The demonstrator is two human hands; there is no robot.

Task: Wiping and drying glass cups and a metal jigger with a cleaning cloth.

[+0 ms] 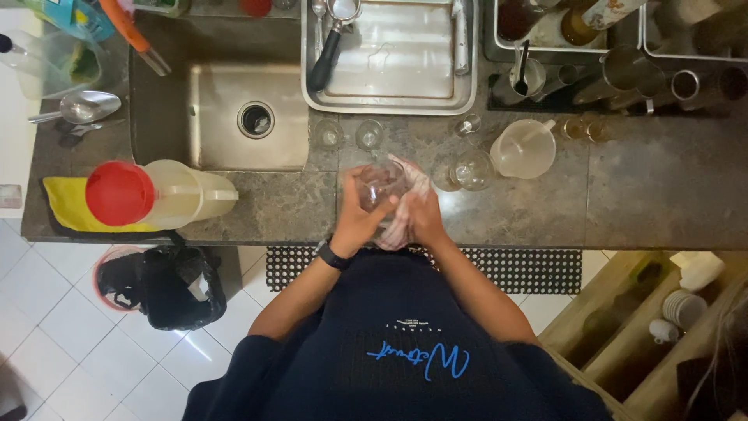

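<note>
The left hand (357, 222) grips a clear round drinking glass (382, 185) by its side, while the right hand (425, 218) presses a pink-and-white striped cloth (407, 204) against it, both hands close together over the grey stone counter (662, 187). Just beyond stand small clear glasses (369, 134); left lies a steel sink (226, 117)

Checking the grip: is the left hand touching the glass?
Touching. The head view shows the left hand wrapped around the glass, fingers against its side.
</note>
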